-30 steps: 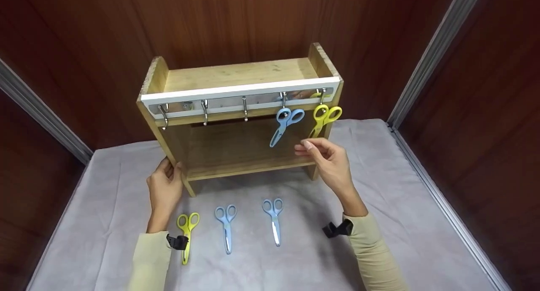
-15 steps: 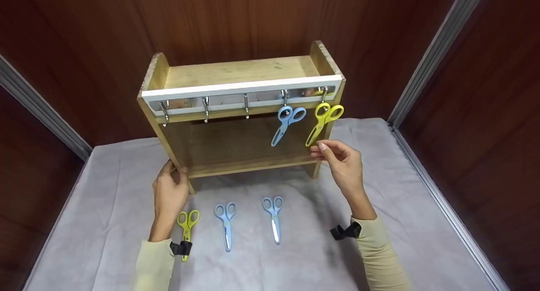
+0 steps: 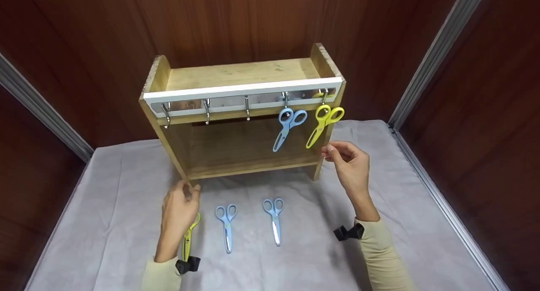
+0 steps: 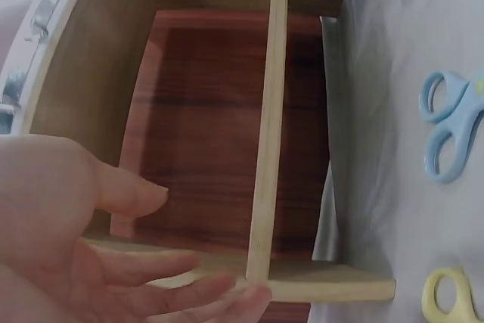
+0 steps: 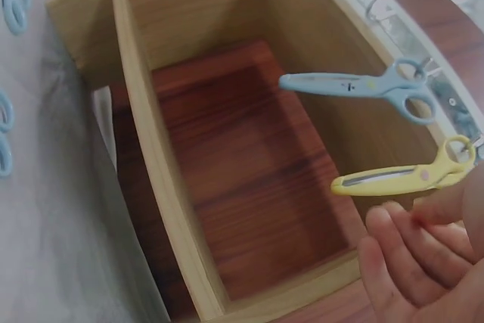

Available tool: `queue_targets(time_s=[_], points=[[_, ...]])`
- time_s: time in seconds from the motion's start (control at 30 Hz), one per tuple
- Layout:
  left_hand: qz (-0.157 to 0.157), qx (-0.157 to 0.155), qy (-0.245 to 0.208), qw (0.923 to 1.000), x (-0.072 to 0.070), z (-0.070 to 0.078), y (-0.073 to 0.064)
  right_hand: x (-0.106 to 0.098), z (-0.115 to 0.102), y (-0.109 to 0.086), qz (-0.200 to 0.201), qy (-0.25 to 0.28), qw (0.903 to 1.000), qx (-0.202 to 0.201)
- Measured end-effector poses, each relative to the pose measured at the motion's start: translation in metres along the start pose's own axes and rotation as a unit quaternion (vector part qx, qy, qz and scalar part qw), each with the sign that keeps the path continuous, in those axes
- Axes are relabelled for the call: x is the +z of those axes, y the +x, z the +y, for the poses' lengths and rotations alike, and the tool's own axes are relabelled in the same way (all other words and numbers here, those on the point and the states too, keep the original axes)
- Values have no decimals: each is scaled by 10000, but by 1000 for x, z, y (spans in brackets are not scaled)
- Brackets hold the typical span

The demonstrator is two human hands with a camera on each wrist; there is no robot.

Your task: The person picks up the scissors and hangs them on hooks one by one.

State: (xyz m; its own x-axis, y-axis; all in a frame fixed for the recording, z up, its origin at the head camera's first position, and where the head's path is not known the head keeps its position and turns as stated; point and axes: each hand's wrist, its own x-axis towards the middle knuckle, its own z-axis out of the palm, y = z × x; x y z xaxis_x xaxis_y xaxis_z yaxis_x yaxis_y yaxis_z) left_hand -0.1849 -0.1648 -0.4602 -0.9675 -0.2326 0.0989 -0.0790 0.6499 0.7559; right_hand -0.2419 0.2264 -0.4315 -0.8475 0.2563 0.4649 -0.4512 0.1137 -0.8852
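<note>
Yellow scissors hang by one finger loop from the rightmost hook of a wooden shelf. Blue scissors hang on the hook beside them. My right hand is just right of and below the yellow blades, its fingers loosely bent around nothing; in the right wrist view the yellow scissors are right above the fingertips. My left hand is by the shelf's lower left leg, fingers extended and empty in the left wrist view. It partly covers another pair of yellow scissors on the cloth.
Two blue scissors, a left pair and a right pair, lie on the grey cloth before the shelf. Three bare hooks are on the rack's left and middle. Dark wooden panels enclose the back and sides.
My right hand has drawn away rightward from the hanging yellow scissors. My left hand has left the shelf's left side and come down and rightward, over the yellow scissors on the cloth.
</note>
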Motion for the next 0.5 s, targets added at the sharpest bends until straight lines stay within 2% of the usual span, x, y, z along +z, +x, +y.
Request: queue_targets(time_s=[0.13, 0.23, 0.37, 0.5], points=[[-28, 243, 219, 9995, 12, 7, -9, -1, 1, 3, 432, -361, 9984, 37], [-175, 386, 363, 9984, 22, 13, -14, 0, 1, 6, 634, -711, 9955, -12], [-283, 571, 521, 9966, 36, 20, -20, 2, 3, 9, 814, -1105, 9905, -112], [-278, 760, 789, 9936, 51, 25, -27, 4, 4, 11, 885, -1278, 9876, -207]])
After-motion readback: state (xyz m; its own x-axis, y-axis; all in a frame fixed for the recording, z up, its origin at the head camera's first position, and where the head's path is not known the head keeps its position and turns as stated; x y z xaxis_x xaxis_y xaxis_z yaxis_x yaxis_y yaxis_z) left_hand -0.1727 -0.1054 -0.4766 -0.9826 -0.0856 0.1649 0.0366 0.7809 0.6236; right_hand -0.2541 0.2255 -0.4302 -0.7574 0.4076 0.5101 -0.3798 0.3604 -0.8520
